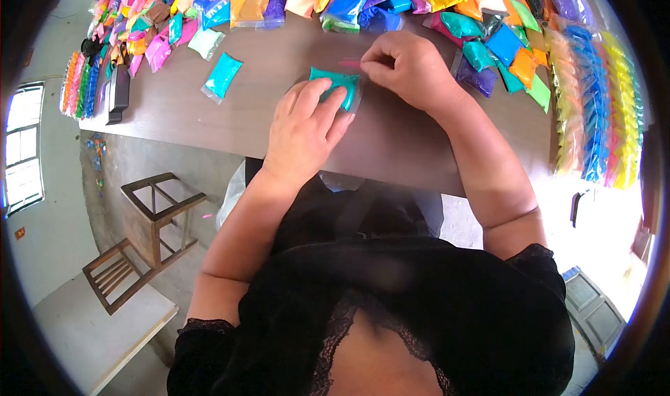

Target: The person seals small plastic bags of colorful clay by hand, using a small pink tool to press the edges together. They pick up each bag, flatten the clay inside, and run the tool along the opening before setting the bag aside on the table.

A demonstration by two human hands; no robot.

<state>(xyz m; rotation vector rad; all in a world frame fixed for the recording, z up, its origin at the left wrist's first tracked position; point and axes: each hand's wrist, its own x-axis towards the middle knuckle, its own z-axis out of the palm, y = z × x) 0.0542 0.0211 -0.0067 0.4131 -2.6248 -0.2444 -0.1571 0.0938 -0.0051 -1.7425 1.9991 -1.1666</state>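
On the brown table [258,127], my left hand [303,124] lies with fingers spread over a teal packet [322,73] in a clear bag. The fingertips rest on the packet's face. Just right of the packet is my right hand [408,71], its thumb and index finger pinched together; whatever is between them is too small to name. A thin pink strip [349,62] shows beside those fingertips. Another teal packet [222,75] lies apart to the left, with a pale green packet [206,43] above it.
Many coloured packets [345,4] are heaped along the table's far side. Rows of packet strips [597,103] hang at the right edge, and more strips [80,85] stand at the left beside a black object [118,92]. A wooden chair [146,235] is on the floor at left.
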